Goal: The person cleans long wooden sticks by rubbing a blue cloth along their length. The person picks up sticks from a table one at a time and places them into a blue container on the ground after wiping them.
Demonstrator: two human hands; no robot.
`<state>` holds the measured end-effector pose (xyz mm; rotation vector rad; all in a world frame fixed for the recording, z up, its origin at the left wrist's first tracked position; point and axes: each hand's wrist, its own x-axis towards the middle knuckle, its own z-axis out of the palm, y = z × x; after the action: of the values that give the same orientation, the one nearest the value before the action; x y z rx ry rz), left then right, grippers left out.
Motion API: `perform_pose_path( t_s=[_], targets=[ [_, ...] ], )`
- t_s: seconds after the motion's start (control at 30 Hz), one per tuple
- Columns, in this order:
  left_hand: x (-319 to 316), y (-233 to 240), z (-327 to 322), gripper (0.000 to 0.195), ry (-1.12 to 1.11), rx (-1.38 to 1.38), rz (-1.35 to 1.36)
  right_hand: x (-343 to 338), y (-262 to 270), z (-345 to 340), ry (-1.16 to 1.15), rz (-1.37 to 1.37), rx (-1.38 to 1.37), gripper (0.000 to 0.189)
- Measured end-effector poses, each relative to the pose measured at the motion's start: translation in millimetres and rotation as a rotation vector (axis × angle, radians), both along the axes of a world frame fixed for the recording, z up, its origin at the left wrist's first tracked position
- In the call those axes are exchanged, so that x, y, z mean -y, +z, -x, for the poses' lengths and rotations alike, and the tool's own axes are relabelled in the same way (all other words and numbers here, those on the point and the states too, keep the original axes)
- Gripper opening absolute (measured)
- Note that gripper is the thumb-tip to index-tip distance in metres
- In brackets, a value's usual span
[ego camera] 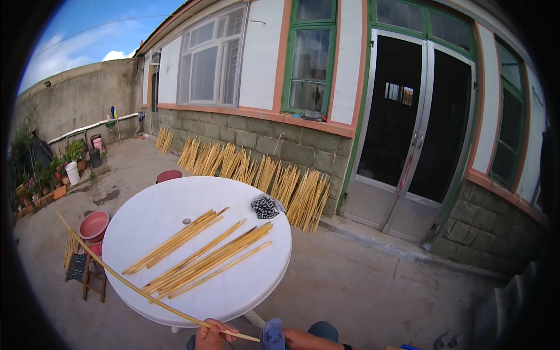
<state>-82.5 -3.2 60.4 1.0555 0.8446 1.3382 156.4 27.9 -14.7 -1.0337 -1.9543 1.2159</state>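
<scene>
My left hand (214, 333) is closed round a long, thin peeled wooden stick (144, 294) near its lower end; the stick slants up to the left across the edge of a round white plastic table (245, 280). My right hand (291, 337) grips a blue cloth (272, 334) beside the stick's lower tip; whether the cloth touches the stick I cannot tell. On the table lie several similar sticks (218, 249) in a loose bundle, and another group of sticks (179, 238) farther left. A black-and-white patterned cloth (264, 206) lies crumpled at the table's far right edge.
Bundles of sticks (306, 201) lean along the stone base of the house wall. Left of the table are a pink basin (94, 226), a folding stool (78, 267) and a dark red round stool (169, 176). Potted plants stand at the far left, glazed metal doors (393, 131) at the right.
</scene>
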Motion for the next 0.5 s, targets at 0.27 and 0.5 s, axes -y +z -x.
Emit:
perform_pose_path(
  t_s=[0.27, 0.5],
  targets=[
    [-13, -5, 26, 0.021, 0.11, -0.816, 0.009, -19, 4, -33, -0.484, 0.467, -0.657, 0.021],
    [-10, -32, -25, 0.028, -0.348, -1.089, -0.447, -14, -6, -6, -0.453, 0.351, -0.761, 0.018]
  ],
)
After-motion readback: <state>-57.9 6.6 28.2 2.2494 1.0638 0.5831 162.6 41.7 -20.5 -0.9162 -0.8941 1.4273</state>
